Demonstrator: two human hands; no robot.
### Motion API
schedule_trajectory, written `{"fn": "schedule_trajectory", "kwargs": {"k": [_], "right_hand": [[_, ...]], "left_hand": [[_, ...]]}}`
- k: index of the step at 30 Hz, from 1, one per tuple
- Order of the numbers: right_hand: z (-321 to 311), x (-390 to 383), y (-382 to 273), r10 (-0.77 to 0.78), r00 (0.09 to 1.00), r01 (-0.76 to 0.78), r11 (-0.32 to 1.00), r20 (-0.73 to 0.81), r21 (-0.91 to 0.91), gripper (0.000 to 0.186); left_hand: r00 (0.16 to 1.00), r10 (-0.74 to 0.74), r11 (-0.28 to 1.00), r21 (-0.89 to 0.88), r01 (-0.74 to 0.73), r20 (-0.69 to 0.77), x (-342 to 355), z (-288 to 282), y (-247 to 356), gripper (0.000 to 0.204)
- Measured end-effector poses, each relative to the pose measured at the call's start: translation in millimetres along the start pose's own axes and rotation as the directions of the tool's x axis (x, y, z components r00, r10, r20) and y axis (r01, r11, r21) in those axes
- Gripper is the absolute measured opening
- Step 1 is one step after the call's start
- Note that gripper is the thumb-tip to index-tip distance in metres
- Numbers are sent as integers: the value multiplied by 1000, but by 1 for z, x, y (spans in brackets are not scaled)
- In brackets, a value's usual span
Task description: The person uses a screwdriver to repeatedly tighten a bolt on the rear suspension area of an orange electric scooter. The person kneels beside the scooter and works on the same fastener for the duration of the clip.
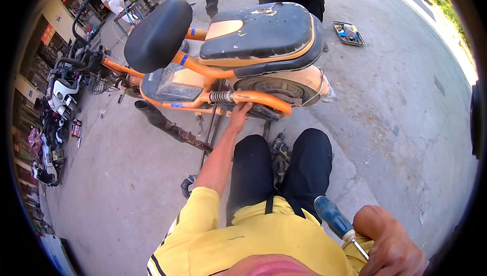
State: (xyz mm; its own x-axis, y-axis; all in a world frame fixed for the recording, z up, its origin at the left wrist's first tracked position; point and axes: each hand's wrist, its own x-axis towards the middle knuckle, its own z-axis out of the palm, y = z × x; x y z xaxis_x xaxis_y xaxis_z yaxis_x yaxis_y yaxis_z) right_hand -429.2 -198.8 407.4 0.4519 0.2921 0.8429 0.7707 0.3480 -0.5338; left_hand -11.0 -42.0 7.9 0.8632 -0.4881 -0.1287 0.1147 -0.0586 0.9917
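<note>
The orange tubular scooter frame [259, 98] looks like glossy painted metal; its wide black seat [264, 38] is peeling, leather-like; the blue-handled screwdriver [335, 218] shows smooth plastic, shiny metal; the grey ground [401, 139], rough matt concrete.

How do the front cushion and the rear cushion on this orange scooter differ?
The front cushion is all black, while the rear cushion has orange panels. The front cushion looks intact; the rear cushion's cover is peeling. The front cushion is oval; the rear cushion is longer. Both are mounted on the orange scooter.
</note>
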Motion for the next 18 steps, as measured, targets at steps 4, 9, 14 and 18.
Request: {"fn": "schedule_trajectory", "kwargs": {"k": [4,9,14,18], "right_hand": [[-11,-2,13,-62,990,40,984,127,173,25],[-21,-1,19,-90,974,41,973,208,227,24],[-17,-9,5,83,988,-90,995,130,51,26],[-15,-26,-10,225,968,-224,974,112,-22,29]], "left_hand": [[995,88,995,-47,-85,54,-5,-3,3,52],[993,75,993,79,-82,88,-2,0,15,56],[993,79,993,83,-86,88,-2,8,17,54],[993,104,983,143,-112,60,-7,-14,4,55]]}}
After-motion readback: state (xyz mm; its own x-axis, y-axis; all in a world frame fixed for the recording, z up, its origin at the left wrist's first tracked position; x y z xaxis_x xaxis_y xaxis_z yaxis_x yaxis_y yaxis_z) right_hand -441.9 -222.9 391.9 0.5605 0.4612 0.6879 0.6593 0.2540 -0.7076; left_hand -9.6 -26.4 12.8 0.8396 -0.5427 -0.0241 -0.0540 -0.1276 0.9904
